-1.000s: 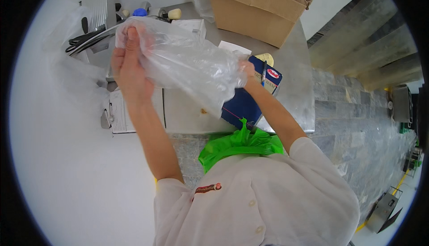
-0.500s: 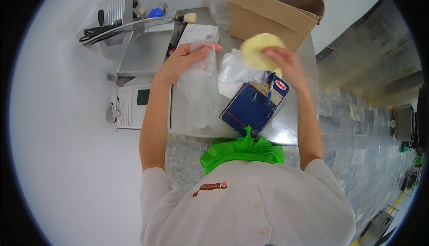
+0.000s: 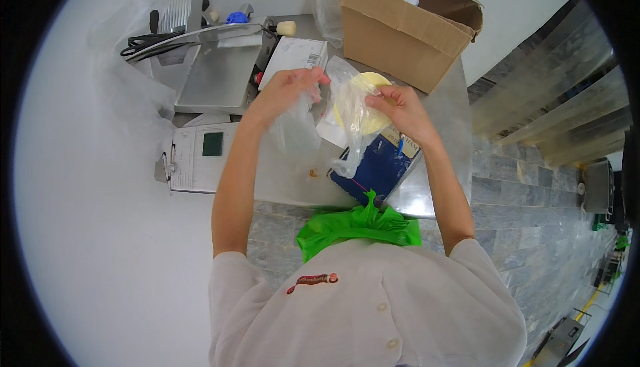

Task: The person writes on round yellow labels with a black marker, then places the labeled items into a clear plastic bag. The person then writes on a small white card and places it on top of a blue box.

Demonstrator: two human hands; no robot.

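Observation:
My left hand (image 3: 290,92) is closed on thin clear plastic (image 3: 293,130), which hangs crumpled below the fingers over the metal table. My right hand (image 3: 403,108) pinches a crumpled clear plastic film (image 3: 353,94) between thumb and fingers. Behind and through this film show pale yellow round, flat pieces (image 3: 375,79), like slices; how many and what they rest on are partly hidden. Just below lies a dark blue book (image 3: 368,175) with a blue pen (image 3: 401,144) on it. A white sheet (image 3: 328,130) is partly covered beside the book.
A metal slicer (image 3: 220,74) stands back left, with a white box (image 3: 293,57) beside it. An open cardboard box (image 3: 403,40) stands at the back right. A clipboard with paper (image 3: 190,160) lies left. A green plastic bag (image 3: 360,230) hangs at the table's front edge (image 3: 300,200).
My right hand has moved left and down; the yellow round piece it held up is now behind clear plastic that the hand pinches. My left hand still holds plastic.

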